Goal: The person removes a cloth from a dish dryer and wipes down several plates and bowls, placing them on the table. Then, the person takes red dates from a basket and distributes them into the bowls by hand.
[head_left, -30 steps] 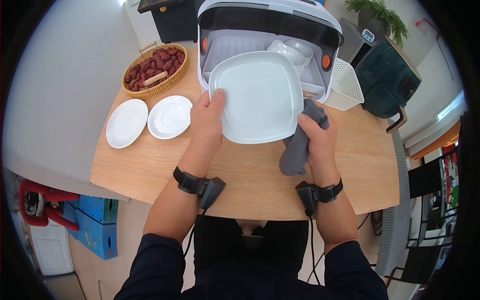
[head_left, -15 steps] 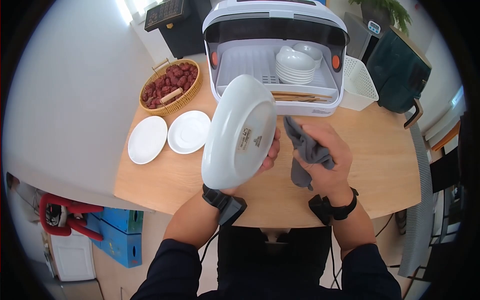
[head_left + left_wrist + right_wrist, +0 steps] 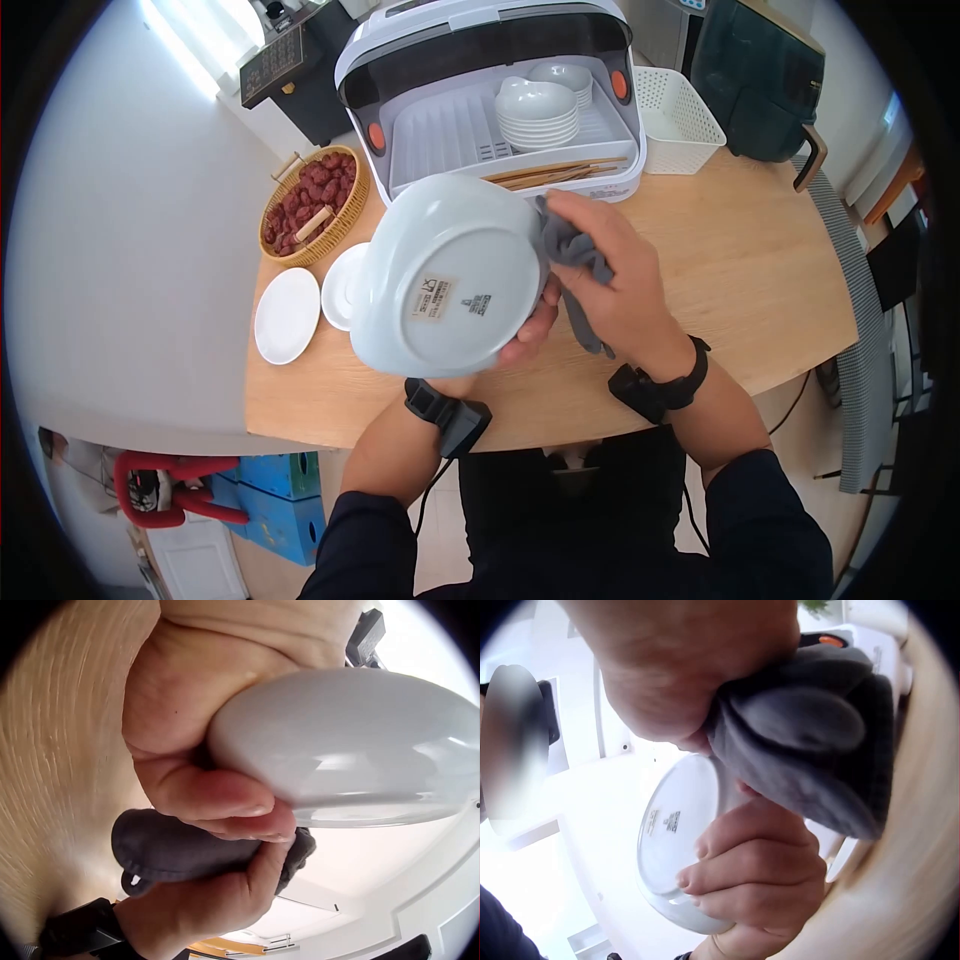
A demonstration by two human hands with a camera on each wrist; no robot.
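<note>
A large white plate (image 3: 450,275) is tilted with its labelled underside facing the head camera. The left hand (image 3: 530,325) grips it from behind, its fingers showing at the right edge. In the left wrist view, that hand's fingers (image 3: 217,796) curl round the plate's rim (image 3: 375,735). The right hand (image 3: 620,285) holds a bunched dark grey cloth (image 3: 575,250) against the plate's right edge. The right wrist view shows the cloth (image 3: 802,735) in the right hand (image 3: 682,667), just above the left hand's knuckles (image 3: 757,862).
Two small white plates (image 3: 287,316) lie at the table's left, one partly hidden. Behind them is a basket of dark red fruit (image 3: 310,205). An open dish cabinet (image 3: 430,130) with bowls (image 3: 538,112) and chopsticks stands at the back, beside a white basket (image 3: 680,120) and a dark green appliance (image 3: 760,80).
The large plate has gone from face-up to underside showing. The right hand has brought the cloth leftward to its edge. The head view has shifted.
</note>
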